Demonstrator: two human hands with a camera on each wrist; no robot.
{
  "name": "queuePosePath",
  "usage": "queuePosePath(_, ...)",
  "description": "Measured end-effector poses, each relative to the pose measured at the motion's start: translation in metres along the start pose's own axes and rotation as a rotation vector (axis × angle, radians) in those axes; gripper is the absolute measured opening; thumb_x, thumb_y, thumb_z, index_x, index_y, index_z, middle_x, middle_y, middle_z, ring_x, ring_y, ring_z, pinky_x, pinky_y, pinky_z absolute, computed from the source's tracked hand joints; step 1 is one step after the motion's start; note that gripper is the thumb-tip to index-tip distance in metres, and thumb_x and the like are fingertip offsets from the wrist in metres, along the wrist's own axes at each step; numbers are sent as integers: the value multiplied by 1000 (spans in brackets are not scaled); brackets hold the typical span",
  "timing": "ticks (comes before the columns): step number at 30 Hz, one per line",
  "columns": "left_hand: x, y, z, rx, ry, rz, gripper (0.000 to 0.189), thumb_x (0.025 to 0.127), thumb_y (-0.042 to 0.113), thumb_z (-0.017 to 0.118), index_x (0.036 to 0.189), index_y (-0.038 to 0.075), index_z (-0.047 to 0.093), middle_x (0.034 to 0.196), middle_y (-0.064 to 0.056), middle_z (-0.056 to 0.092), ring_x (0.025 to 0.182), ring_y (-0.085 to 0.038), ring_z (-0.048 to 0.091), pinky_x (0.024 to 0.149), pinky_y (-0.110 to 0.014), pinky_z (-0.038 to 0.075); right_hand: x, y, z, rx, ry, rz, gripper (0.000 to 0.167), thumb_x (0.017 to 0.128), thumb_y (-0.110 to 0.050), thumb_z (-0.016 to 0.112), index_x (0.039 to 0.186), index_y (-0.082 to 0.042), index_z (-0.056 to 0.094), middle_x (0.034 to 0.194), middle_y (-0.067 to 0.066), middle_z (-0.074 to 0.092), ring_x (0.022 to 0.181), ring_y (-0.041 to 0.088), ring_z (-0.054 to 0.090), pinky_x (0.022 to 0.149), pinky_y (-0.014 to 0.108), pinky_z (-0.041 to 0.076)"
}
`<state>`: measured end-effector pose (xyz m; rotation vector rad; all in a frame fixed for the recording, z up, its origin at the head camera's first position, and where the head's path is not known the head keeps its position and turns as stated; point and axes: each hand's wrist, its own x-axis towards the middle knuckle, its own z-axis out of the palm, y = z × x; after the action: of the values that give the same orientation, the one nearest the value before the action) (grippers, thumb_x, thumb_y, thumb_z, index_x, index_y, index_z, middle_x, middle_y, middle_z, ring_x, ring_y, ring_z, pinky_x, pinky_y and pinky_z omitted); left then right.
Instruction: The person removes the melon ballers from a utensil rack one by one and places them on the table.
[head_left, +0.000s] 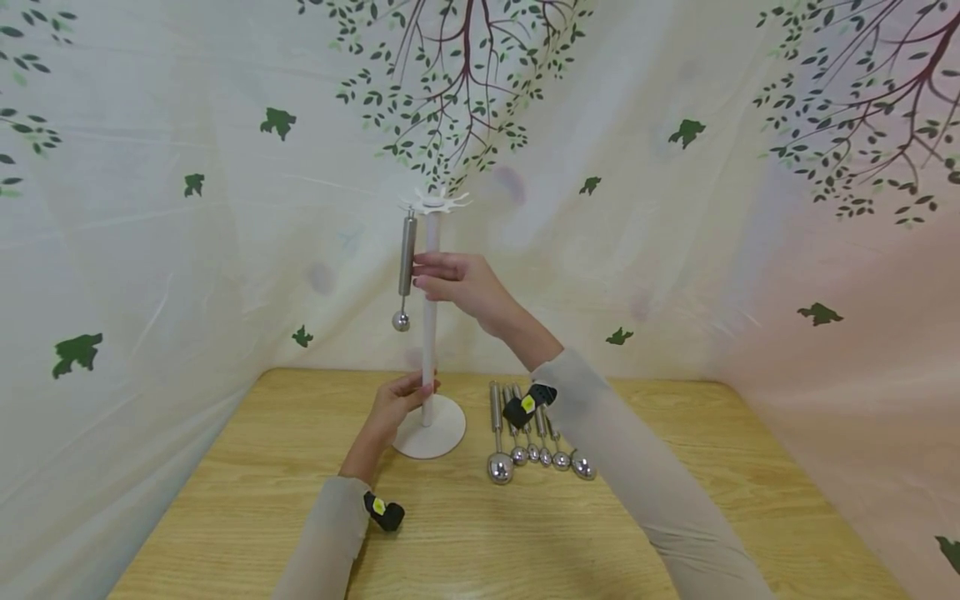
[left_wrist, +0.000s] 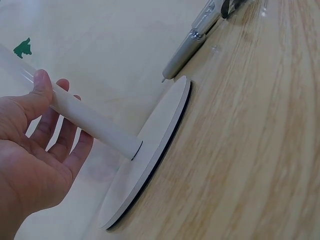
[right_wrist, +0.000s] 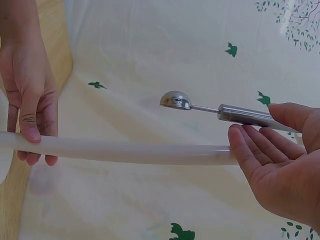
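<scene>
A white stand with a round base and a ring of hooks on top rises from the table. Low on its pole, the fingers and thumb of my left hand grip it. A steel melon baller with a round bowl hangs, bowl down, at a left hook. Beside its handle, my right hand has its fingers extended past the pole, the fingertips at the handle. In the right wrist view the thumb lies over part of the handle, and the fingers are spread below it.
Several steel scoops of various sizes lie in a row on the wooden table, right of the stand's base. My right forearm partly covers them. A light cloth backdrop with printed leaves hangs behind the table.
</scene>
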<state>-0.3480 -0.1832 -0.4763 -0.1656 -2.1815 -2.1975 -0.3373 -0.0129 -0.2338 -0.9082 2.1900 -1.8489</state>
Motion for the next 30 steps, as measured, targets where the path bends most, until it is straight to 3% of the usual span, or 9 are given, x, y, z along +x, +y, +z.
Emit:
queuePosePath(6, -1, 1, 1, -9, 1, -8, 39, 100, 13, 66, 137, 1, 62, 120, -8, 75, 112, -17, 70, 111, -44, 52, 1, 2, 2, 50, 17, -3, 37, 99, -3, 63, 136, 5, 60, 131, 26, 67, 123, 34, 65, 99, 38, 60)
queuePosePath(12, -2, 2, 1, -11, -2, 1, 40, 100, 11, 65, 138, -1, 60, 125, -16, 72, 117, -24, 68, 112, -48, 50, 3, 5, 6, 102, 29, 13, 35, 99, -4, 64, 133, 5, 62, 128, 27, 67, 119, 33, 68, 96, 37, 61)
queuePosePath(21, -2, 3, 0, -2, -4, 0, 41, 100, 14, 66, 138, -1, 61, 120, -10, 75, 114, -20, 69, 110, -48, 52, 2, 10, 10, 105, -6, 26, 35, 101, -7, 63, 135, 3, 61, 130, 26, 67, 121, 33, 67, 99, 39, 60)
queuePosePath(30, -1, 4, 0, 1, -9, -13, 41, 101, 12, 64, 139, -2, 60, 124, -14, 73, 116, -22, 68, 109, -46, 53, 1, 14, 10, 130, -35, 34, 31, 102, -6, 61, 131, 5, 63, 128, 25, 68, 117, 30, 69, 101, 40, 59)
